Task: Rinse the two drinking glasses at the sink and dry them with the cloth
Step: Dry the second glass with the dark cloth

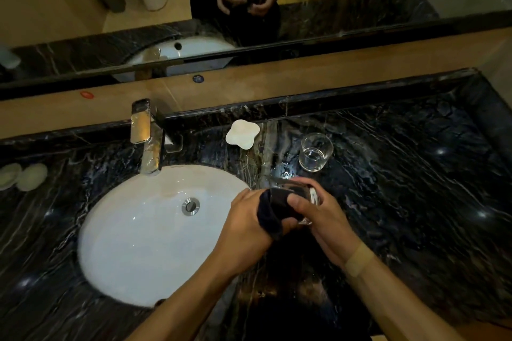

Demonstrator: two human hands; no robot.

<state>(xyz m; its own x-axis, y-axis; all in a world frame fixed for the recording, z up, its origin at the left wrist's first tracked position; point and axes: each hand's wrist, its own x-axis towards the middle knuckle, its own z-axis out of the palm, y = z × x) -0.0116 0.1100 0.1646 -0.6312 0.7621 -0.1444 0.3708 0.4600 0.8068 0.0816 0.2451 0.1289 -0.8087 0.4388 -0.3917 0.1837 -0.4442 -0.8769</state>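
Observation:
My right hand (321, 219) grips a clear drinking glass (311, 194) held on its side above the counter, just right of the sink. My left hand (249, 219) holds a dark cloth (273, 210) that is pushed into and wrapped round the glass's open end. Much of this glass is hidden by the cloth and my fingers. A second clear glass (315, 152) stands upright on the black marble counter (415, 174) behind my hands, apart from them.
The white oval sink (138, 230) lies left of my hands, with a chrome faucet (146, 135) at its back; no water runs. A white soap dish (242, 133) sits beside the faucet. Two pale round pads (25, 177) lie far left. A mirror runs behind.

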